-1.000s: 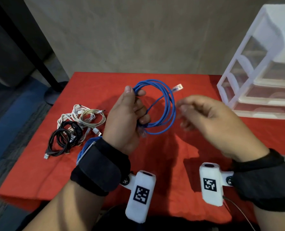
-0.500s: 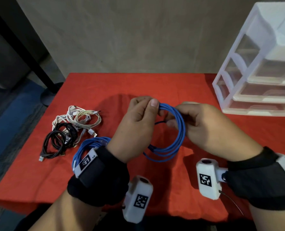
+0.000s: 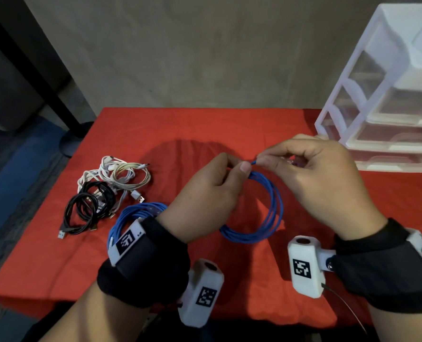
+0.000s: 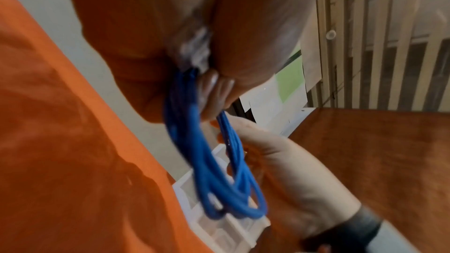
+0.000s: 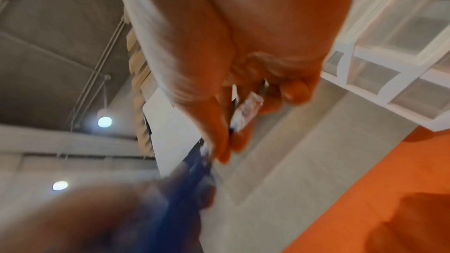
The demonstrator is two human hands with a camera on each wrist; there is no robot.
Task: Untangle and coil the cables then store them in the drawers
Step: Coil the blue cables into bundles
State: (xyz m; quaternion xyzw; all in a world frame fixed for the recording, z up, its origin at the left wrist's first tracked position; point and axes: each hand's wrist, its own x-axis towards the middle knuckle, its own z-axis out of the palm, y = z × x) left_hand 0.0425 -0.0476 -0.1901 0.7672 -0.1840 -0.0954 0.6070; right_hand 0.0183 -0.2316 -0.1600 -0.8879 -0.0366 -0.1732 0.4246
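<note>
Black cables [image 3: 86, 208] and white cables [image 3: 121, 172] lie left.

Table draped in a red cloth [image 3: 205, 129]. Resting on it, left of the left hand [image 3: 205, 196]: a tangle of white cables [image 3: 121, 174], a black cable bundle [image 3: 86, 208] just nearer, and a coiled blue cable [image 3: 131, 215] beside the left wrist. Beyond the right hand [image 3: 318, 181], at the far right corner, stands a translucent drawer unit [image 3: 367, 99].
</note>
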